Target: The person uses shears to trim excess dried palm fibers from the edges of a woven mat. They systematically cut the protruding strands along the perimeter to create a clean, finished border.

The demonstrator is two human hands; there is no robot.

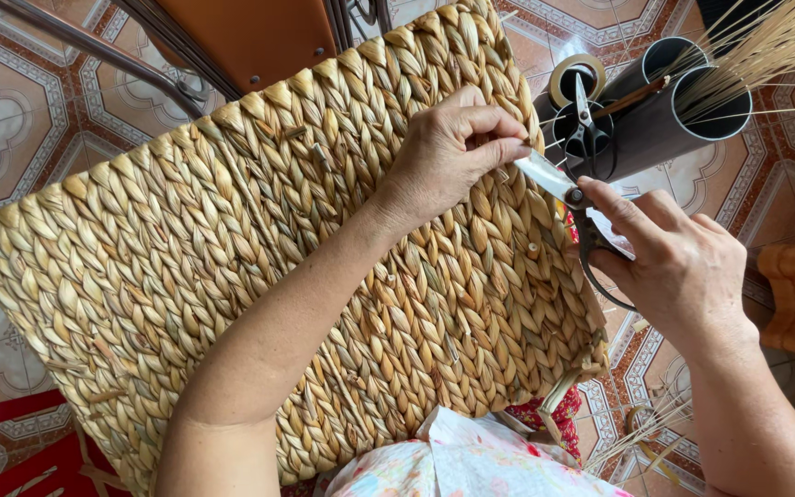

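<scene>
A large woven straw basket panel [232, 248] of braided tan fibre lies across my lap and fills most of the view. My left hand [448, 152] rests on its upper right part, fingers pinched on a fibre end near the basket's right edge. My right hand [678, 267] holds a pair of black-handled scissors [570, 198], with the blades pointing left toward the pinched fibre beside my left fingertips.
Dark cylindrical tubes [683, 115] stand at the upper right, holding thin straw stalks [766, 51] and a second pair of scissors [584, 129]. A tape roll [574, 74] sits behind them. Patterned floor tiles surround me. An orange chair seat [250, 37] is at the top.
</scene>
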